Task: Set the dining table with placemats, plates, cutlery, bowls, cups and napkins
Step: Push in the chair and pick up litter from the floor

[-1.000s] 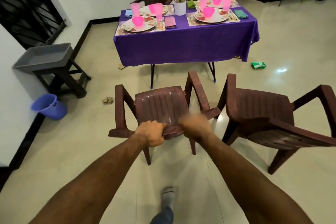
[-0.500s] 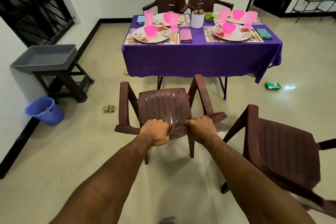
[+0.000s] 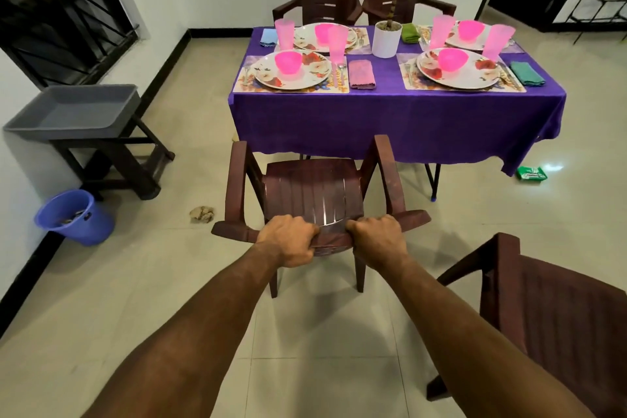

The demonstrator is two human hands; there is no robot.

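- Right now both hands clench the top edge of the chair (image 3: 314, 195) back: the left hand (image 3: 288, 241) and the right hand (image 3: 376, 239) sit side by side near its middle, fingers curled over the rim, so the grip is firm and roughly even.
- From that grip the chair's seat runs straight ahead, its front edge facing the surface (image 3: 397, 119) and near the hanging purple cloth.
- Beyond it, almost in line with the chair, lies the near-left setting: a placemat (image 3: 339, 86) carrying a plate (image 3: 319, 69) with a pink bowl (image 3: 288, 61), a pink cup (image 3: 337, 41) and a folded napkin (image 3: 362, 74) just beside it.
- Neither hand looks nearer; a push should go forward, along both forearms.
- A second chair (image 3: 556, 312) stands to the right, apart.
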